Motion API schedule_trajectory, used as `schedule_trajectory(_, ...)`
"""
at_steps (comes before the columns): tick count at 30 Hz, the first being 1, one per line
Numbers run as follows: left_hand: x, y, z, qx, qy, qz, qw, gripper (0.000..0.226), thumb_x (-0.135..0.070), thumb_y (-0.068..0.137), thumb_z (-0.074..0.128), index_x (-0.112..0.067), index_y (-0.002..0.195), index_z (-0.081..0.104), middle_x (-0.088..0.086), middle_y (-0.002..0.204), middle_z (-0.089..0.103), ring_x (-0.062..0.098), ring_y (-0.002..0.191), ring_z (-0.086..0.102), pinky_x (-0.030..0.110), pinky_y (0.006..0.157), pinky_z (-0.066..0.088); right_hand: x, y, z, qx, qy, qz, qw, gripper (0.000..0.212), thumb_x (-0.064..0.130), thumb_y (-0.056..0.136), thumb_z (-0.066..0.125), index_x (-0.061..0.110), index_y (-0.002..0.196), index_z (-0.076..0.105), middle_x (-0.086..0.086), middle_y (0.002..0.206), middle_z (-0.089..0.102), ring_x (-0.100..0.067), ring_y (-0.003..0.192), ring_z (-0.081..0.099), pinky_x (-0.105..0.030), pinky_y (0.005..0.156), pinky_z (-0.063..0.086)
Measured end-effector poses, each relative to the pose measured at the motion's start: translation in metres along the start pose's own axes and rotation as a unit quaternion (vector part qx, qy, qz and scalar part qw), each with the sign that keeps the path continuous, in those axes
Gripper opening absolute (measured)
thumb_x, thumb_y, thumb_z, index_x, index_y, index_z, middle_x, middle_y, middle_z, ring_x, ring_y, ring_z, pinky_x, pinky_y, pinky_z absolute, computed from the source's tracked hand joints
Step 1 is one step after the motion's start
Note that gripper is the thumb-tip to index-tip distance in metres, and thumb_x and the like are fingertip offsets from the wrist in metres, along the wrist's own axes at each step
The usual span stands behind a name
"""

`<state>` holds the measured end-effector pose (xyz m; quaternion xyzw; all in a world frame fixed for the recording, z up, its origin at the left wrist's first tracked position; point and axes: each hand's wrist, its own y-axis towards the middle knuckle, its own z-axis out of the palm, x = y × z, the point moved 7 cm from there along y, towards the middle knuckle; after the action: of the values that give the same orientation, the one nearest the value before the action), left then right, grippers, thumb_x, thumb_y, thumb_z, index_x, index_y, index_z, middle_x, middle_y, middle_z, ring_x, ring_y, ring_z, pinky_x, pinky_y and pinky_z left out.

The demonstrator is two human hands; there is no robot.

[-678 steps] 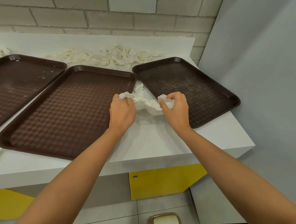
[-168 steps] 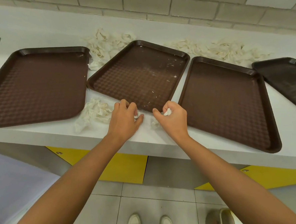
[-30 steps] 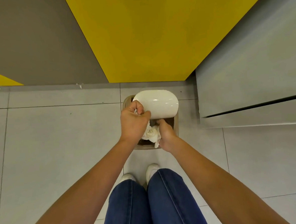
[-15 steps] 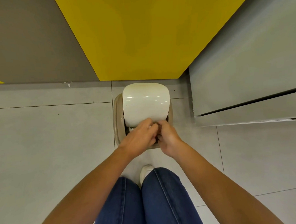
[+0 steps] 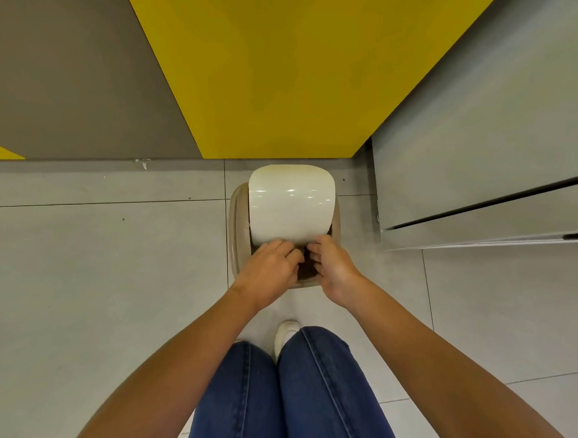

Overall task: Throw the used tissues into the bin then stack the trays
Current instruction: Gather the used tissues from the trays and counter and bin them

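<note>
I'm over the bin (image 5: 235, 229) on the floor (image 5: 97, 264), left hand (image 5: 270, 270) and right hand (image 5: 334, 270) curled into its mouth under the white lid (image 5: 290, 202), no tissue showing, so I can't tell what either grip pinches, binning step, I reckon, next pulling clear and rising for the trays.

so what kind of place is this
Probably a canteen or similar commercial interior: pale grey tiled floor, yellow and grey panelled counter front, and a small beige bin with a glossy white lid.

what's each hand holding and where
Cannot be told: left hand and right hand curl at the bin mouth below the lid edge; nothing shows in them.
</note>
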<state>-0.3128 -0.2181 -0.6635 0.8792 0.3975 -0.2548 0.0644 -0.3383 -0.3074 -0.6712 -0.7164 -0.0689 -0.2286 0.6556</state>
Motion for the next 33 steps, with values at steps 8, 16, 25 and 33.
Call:
schedule_trajectory(8,-0.018,-0.025,-0.093,-0.092,-0.096,-0.119,0.984,0.02,-0.011,0.081,0.067,-0.01,0.101,0.068,0.008,0.094,0.07,0.026,0.085,0.065,0.032,0.078,0.051,0.025,-0.063,0.003,-0.016,-0.106,0.004,0.994,0.047,0.042,0.098,0.032,0.018,0.138,0.039,-0.006,0.146,0.037,-0.027,0.134,0.034,-0.039,0.11,0.027)
schedule_trajectory(16,-0.072,-0.048,-0.229,-0.137,-0.101,-0.165,0.972,0.021,-0.015,0.082,0.064,-0.011,0.103,0.067,0.006,0.095,0.069,0.026,0.09,0.063,0.034,0.083,0.046,0.119,-0.201,0.017,-0.022,-0.207,-0.132,0.969,0.037,0.029,0.096,0.037,0.013,0.126,0.054,-0.004,0.127,0.054,-0.021,0.119,0.048,-0.029,0.086,0.033)
schedule_trajectory(25,-0.114,-0.077,-0.381,-0.224,-0.061,-0.189,0.954,0.028,-0.034,0.082,0.052,-0.02,0.101,0.067,-0.004,0.098,0.07,0.02,0.095,0.064,0.035,0.084,0.04,0.207,-0.337,0.045,-0.012,-0.314,-0.309,0.898,0.035,0.02,0.098,0.037,0.003,0.12,0.058,-0.011,0.131,0.056,-0.023,0.122,0.048,-0.024,0.088,0.035)
schedule_trajectory(33,-0.109,-0.12,-0.483,-0.326,-0.086,-0.231,0.913,0.028,-0.035,0.081,0.054,-0.021,0.103,0.065,-0.003,0.101,0.068,0.019,0.099,0.06,0.037,0.088,0.043,0.256,-0.4,0.105,0.004,-0.342,-0.419,0.841,0.031,0.024,0.095,0.045,0.011,0.12,0.058,-0.008,0.128,0.055,-0.019,0.121,0.049,-0.033,0.103,0.037)
